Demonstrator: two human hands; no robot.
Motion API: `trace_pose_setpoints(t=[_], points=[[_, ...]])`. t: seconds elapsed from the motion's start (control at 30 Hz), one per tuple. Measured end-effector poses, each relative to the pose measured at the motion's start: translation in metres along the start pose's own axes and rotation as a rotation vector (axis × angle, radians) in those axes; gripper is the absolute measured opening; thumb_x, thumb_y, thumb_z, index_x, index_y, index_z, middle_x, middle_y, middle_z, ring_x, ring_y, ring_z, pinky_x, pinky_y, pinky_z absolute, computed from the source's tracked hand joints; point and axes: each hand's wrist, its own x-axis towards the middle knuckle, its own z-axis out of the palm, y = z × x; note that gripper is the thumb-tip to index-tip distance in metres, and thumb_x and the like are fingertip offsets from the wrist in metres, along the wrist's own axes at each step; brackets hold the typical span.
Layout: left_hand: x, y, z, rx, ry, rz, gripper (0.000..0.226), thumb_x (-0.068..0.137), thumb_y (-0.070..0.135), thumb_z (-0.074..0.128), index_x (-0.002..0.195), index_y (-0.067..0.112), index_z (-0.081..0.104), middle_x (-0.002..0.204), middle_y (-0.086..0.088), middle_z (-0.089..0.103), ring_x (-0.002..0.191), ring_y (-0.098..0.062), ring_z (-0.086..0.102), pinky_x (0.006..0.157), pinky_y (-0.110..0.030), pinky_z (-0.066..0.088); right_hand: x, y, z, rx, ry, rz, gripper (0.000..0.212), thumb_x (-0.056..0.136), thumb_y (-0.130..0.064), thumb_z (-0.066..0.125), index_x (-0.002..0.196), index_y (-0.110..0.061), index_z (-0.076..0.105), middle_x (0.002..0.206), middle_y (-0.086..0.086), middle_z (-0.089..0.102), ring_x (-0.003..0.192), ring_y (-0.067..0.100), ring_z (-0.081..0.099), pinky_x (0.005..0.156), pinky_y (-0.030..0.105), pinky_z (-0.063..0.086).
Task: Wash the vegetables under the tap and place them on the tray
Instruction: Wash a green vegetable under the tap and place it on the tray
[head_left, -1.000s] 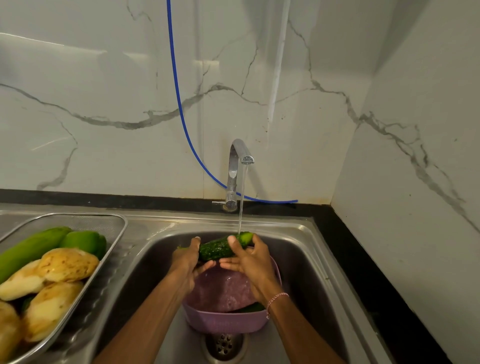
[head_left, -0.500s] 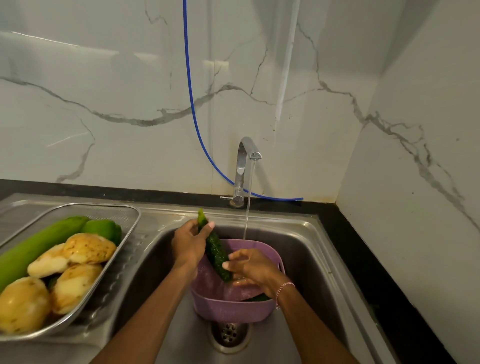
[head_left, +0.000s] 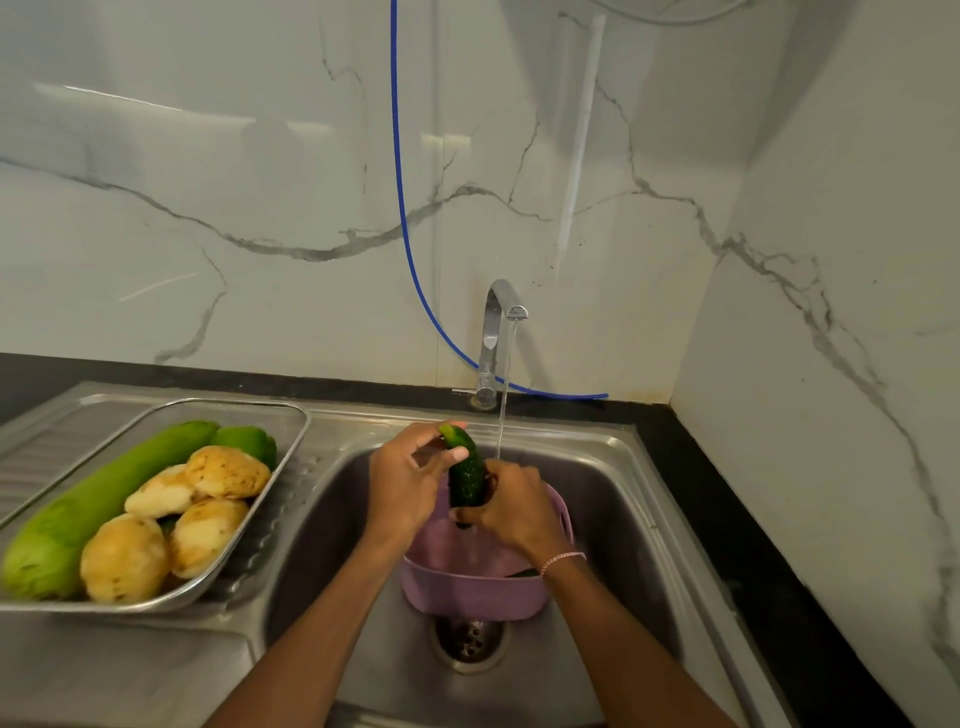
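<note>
Over the steel sink (head_left: 613, 499), the cucumber (head_left: 466, 475) sits almost upright just left of the tap stream (head_left: 503, 415), left hand (head_left: 405, 486) pinching its tip, right hand (head_left: 511, 512) curled round its base, so tilting it under the water and rolling it seems smart.

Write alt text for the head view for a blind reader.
A left hand and right hand hold a dark cucumber nearly upright beside the stream from the running tap, over a purple basket in the sink. A metal tray to the left holds potatoes and green vegetables.
</note>
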Motion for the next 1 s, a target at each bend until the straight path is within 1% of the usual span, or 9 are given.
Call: trace_pose_setpoints(t=[0.2, 0.4, 0.47, 0.53, 0.67, 0.77, 0.83, 0.93, 1.0], points=[[-0.010, 0.012, -0.010, -0.089, 0.048, 0.023, 0.028, 0.085, 0.008, 0.080, 0.112, 0.015, 0.078, 0.108, 0.004, 0.078, 0.102, -0.014, 0.074, 0.090, -0.037, 0.061, 0.001, -0.025, -0.008, -0.073, 0.020, -0.046, 0.049, 0.071, -0.038, 0.095, 0.113, -0.022, 0.075, 0.102, 0.000, 0.079, 0.098, 0.015, 0.071, 0.090, 0.030, 0.059], [-0.010, 0.029, -0.015, -0.206, 0.045, 0.014, 0.041, 0.093, 0.012, 0.074, 0.134, 0.015, 0.067, 0.117, 0.008, 0.075, 0.110, -0.002, 0.070, 0.089, -0.021, 0.059, 0.017, -0.047, -0.028, -0.068, 0.030, -0.027, 0.046, 0.071, -0.037, 0.095, 0.108, -0.017, 0.077, 0.097, 0.001, 0.078, 0.095, 0.017, 0.072, 0.090, 0.036, 0.060], [-0.010, 0.031, -0.015, -0.206, 0.011, 0.021, 0.046, 0.096, 0.016, 0.071, 0.140, 0.023, 0.062, 0.123, 0.018, 0.070, 0.117, 0.005, 0.064, 0.092, -0.019, 0.056, 0.024, -0.059, -0.038, -0.035, 0.031, -0.058, 0.058, 0.067, -0.035, 0.098, 0.116, -0.017, 0.072, 0.109, 0.003, 0.077, 0.104, 0.020, 0.071, 0.094, 0.038, 0.060], [-0.009, 0.031, -0.017, -0.212, -0.022, 0.023, 0.048, 0.098, 0.021, 0.068, 0.145, 0.026, 0.057, 0.130, 0.018, 0.067, 0.122, 0.009, 0.059, 0.096, -0.021, 0.055, 0.030, -0.070, -0.049, 0.008, 0.023, -0.097, 0.069, 0.065, -0.035, 0.099, 0.123, -0.015, 0.067, 0.117, 0.005, 0.075, 0.109, 0.023, 0.070, 0.097, 0.040, 0.059], [-0.005, 0.029, -0.023, -0.177, -0.037, 0.024, 0.051, 0.100, 0.025, 0.063, 0.150, 0.029, 0.051, 0.143, 0.011, 0.060, 0.123, 0.016, 0.054, 0.092, -0.010, 0.051, 0.039, -0.090, -0.066, -0.012, -0.027, -0.146, 0.072, 0.073, -0.035, 0.095, 0.133, -0.012, 0.062, 0.104, 0.008, 0.074, 0.095, 0.024, 0.072, 0.092, 0.040, 0.061], [-0.003, 0.028, -0.026, -0.214, -0.021, 0.010, 0.049, 0.102, 0.022, 0.062, 0.149, 0.033, 0.052, 0.144, 0.016, 0.059, 0.131, 0.004, 0.054, 0.106, -0.026, 0.050, 0.042, -0.095, -0.069, -0.017, -0.047, -0.157, 0.073, 0.071, -0.037, 0.096, 0.131, -0.013, 0.063, 0.087, 0.002, 0.073, 0.084, 0.023, 0.074, 0.085, 0.042, 0.064], [-0.002, 0.027, -0.029, -0.273, -0.014, -0.009, 0.048, 0.102, 0.018, 0.062, 0.148, 0.029, 0.054, 0.142, 0.014, 0.062, 0.132, -0.005, 0.057, 0.108, -0.034, 0.051, 0.039, -0.096, -0.069, -0.013, -0.038, -0.153, 0.070, 0.072, -0.037, 0.095, 0.130, -0.013, 0.064, 0.080, -0.004, 0.069, 0.080, 0.020, 0.071, 0.082, 0.035, 0.062], [-0.001, 0.027, -0.031, -0.330, -0.005, -0.026, 0.046, 0.101, 0.013, 0.063, 0.146, 0.024, 0.057, 0.140, 0.009, 0.064, 0.131, -0.010, 0.059, 0.107, -0.040, 0.053, 0.033, -0.095, -0.068, 0.049, -0.030, -0.130, 0.067, 0.074, -0.032, 0.095, 0.130, -0.012, 0.064, 0.096, 0.009, 0.076, 0.088, 0.023, 0.074, 0.085, 0.035, 0.062], [-0.001, 0.027, -0.032, -0.354, -0.006, -0.035, 0.046, 0.100, 0.010, 0.063, 0.145, 0.020, 0.057, 0.140, 0.007, 0.065, 0.130, -0.011, 0.061, 0.107, -0.041, 0.053, 0.029, -0.093, -0.066, 0.059, -0.027, -0.124, 0.065, 0.073, -0.029, 0.096, 0.127, -0.012, 0.065, 0.099, 0.011, 0.076, 0.083, 0.019, 0.072, 0.079, 0.030, 0.059]])
